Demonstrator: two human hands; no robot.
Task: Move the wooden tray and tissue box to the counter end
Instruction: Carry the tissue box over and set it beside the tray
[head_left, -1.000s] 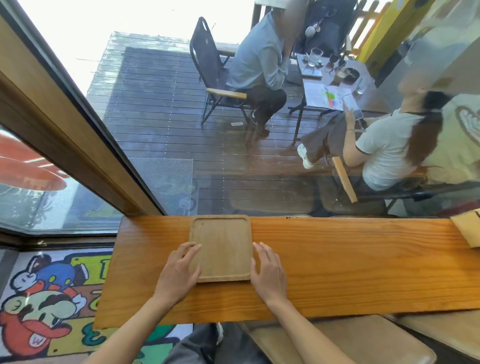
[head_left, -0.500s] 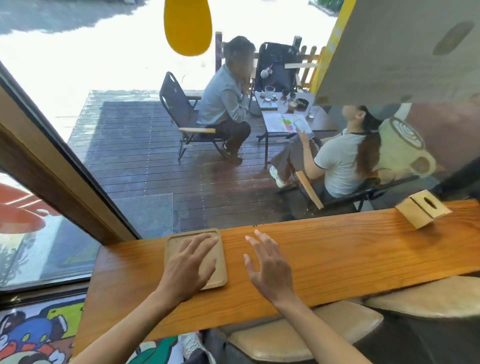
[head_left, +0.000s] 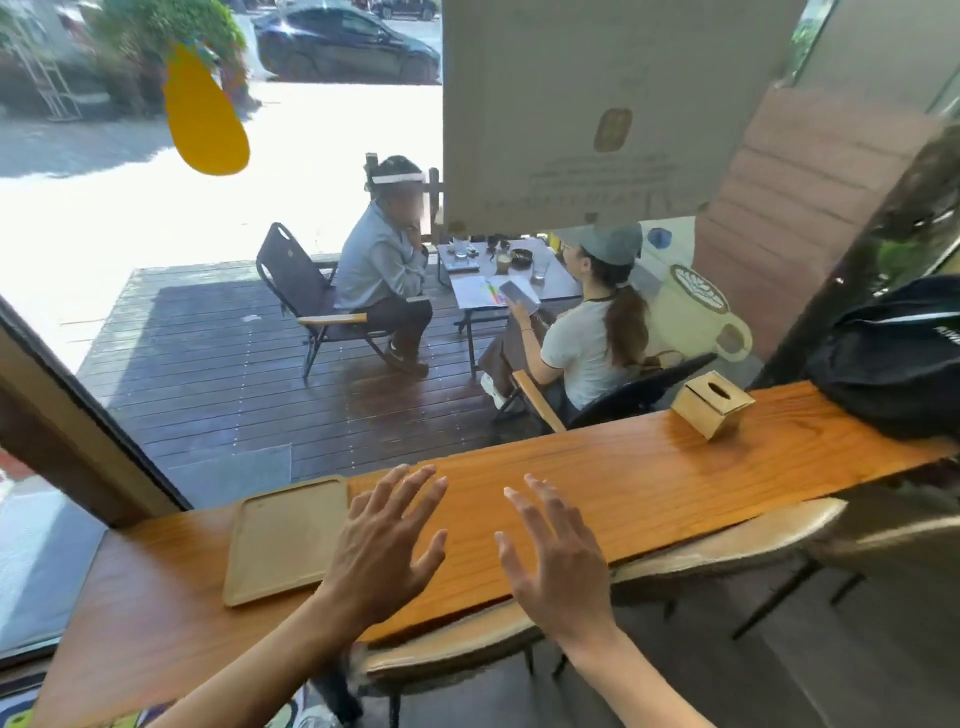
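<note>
Both hands are open with fingers spread and grip nothing. The left hand hovers just past the right edge of the tray; its wrist seems to overlap the tray's near right corner, though whether it touches is hard to tell from this angle. The right hand hangs over the near edge of the surface, apart from everything.

The tray lies flat near the left end of the surface, close to its far edge. The tissue box stands well apart from it, toward the right end at the far edge, turned at an angle, with a black bag resting just beyond it on the right end.

By the look of it, the tray's part is done and the step in hand is the reach for the box. That calls for carrying a hand along the surface to the right, closing on the box by its sides, lifting it clear of the bag, and bringing it back to set it beside the tray at the left end.
</note>
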